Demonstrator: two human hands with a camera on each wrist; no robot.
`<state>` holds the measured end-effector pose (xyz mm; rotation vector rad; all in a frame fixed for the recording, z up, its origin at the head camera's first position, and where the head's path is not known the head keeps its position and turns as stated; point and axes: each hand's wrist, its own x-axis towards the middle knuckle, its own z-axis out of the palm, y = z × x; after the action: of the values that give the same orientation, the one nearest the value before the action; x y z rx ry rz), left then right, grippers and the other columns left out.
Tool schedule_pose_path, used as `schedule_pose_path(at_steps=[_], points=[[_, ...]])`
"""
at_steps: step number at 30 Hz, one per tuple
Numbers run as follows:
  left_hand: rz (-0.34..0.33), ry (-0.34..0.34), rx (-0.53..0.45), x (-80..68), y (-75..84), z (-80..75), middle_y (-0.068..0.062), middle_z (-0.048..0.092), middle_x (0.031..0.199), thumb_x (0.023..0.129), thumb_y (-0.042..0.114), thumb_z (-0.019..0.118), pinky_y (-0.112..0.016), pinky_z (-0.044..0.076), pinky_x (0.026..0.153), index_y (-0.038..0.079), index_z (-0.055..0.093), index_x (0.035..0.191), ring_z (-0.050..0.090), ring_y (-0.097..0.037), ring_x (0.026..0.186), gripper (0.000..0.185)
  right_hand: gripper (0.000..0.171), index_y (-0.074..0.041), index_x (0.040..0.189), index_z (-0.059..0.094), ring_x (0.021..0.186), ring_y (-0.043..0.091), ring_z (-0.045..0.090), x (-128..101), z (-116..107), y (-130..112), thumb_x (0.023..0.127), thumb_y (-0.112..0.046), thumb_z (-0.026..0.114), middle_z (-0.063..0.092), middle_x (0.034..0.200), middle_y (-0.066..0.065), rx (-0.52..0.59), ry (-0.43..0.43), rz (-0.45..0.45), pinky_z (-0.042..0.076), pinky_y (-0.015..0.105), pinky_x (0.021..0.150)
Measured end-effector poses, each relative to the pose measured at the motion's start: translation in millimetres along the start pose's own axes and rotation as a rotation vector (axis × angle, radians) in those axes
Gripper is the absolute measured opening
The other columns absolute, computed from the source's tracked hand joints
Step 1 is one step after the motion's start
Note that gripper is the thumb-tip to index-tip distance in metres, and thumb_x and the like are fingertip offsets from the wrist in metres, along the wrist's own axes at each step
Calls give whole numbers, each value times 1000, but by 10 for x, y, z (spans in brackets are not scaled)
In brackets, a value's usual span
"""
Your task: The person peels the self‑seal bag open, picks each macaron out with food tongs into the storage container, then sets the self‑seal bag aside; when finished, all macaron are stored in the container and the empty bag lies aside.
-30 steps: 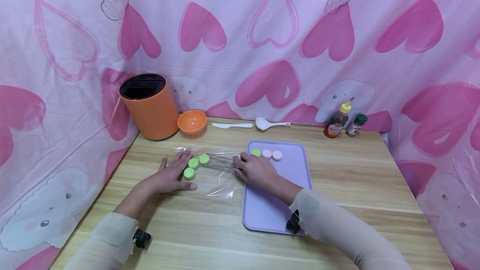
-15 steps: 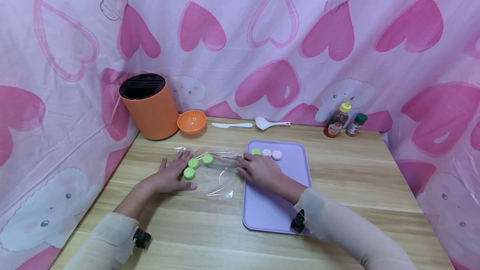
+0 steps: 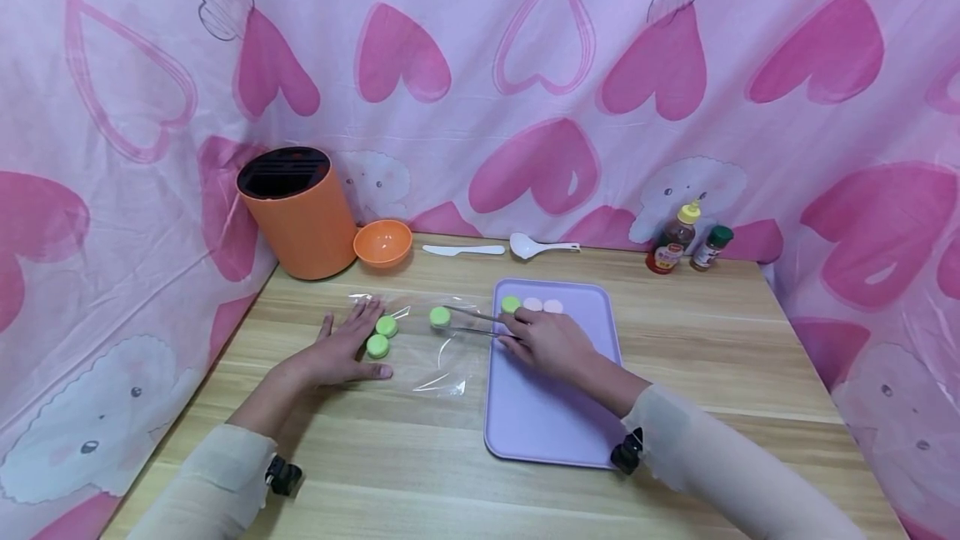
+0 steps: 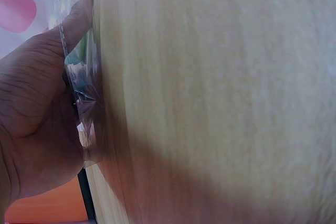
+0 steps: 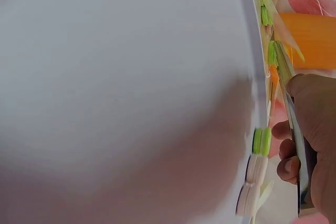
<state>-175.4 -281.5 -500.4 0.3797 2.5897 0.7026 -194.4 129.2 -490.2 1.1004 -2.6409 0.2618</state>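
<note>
My left hand [image 3: 341, 352] lies flat, fingers straight, pressing on a clear plastic bag [image 3: 438, 369] on the wooden table. Two green macarons [image 3: 381, 336] sit in the bag beside its fingers. My right hand [image 3: 551, 340] grips metal tongs [image 3: 474, 323], whose tips pinch a third green macaron [image 3: 440, 317] at the bag's mouth, left of the lilac tray [image 3: 551, 415]. At the tray's far edge stand a green macaron [image 3: 512, 304] and two pale pink ones [image 3: 543, 306]. In the right wrist view the tongs [image 5: 294, 129] run along my fingers [image 5: 286, 166] beside the tray's row [image 5: 261, 140]. The left wrist view shows my palm [image 4: 37, 114] on the bag [image 4: 84, 93].
An orange canister [image 3: 296, 211] and an orange bowl [image 3: 383, 242] stand at the back left. A white knife [image 3: 463, 250] and white spoon [image 3: 542, 247] lie behind the tray. Two small bottles [image 3: 690, 244] stand at the back right. Pink heart cloth surrounds the table.
My right hand has drawn back to the right over the tray, pulling one green macaron in the tongs away from the other two. The left hand has stayed put.
</note>
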Motion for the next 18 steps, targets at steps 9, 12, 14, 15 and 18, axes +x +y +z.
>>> schedule_pose_path(at_steps=[9,12,14,15,18], points=[[-7,-6,-8,-14,32,0,-14,-8,188,93,66,80,-79,-21,128,13,2,179,-16,-44,173,128,41,-14,136,80,76,16,68,-269,-171,164,102,-37,81,78,108,1,-3,27,1,59,38,60],[-9,-4,-5,-13,30,-1,-13,-9,188,93,67,80,-79,-21,128,14,3,179,-16,-43,173,128,41,-12,136,79,74,15,67,-364,-222,235,101,-33,83,77,105,1,1,45,-6,58,36,61],[-10,-5,-9,-9,28,-2,-13,-9,188,92,67,81,-79,-22,127,14,2,179,-17,-44,173,128,42,-11,136,80,73,13,65,-427,-255,279,100,-33,84,77,104,1,-9,54,-3,57,34,60],[-14,-7,-6,-4,24,-1,-13,-9,188,92,68,80,-79,-22,128,14,2,179,-17,-43,173,129,42,-11,136,79,71,12,62,-459,-271,299,100,-32,84,75,101,1,-11,50,4,55,32,59],[-19,-6,3,6,13,6,-11,-9,188,92,69,80,-78,-23,128,16,1,180,-17,-42,173,129,42,-11,136,80,67,9,54,-554,-312,353,99,-33,85,71,94,-1,-18,37,33,47,25,55]])
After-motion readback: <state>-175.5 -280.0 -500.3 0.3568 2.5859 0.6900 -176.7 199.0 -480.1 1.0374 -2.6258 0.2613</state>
